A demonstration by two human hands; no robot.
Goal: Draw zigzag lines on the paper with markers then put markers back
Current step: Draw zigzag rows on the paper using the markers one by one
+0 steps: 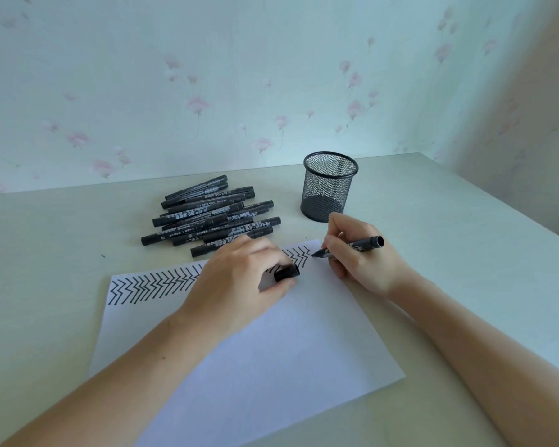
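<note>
Pale table (433, 221) meets floral wallpaper (239, 75); paper (271, 350) lies flat.

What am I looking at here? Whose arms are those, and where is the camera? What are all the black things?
There is no machine here, just a person drawing. The camera sits on the person's head and looks down, so you see their own two arms. The right hand holds an open marker, its tip at the end of a row of zigzag lines along the far edge of the paper. The left hand rests on the paper and holds the marker's cap. On the table behind lie a pile of black markers and a mesh cup with nothing visible inside.
</note>
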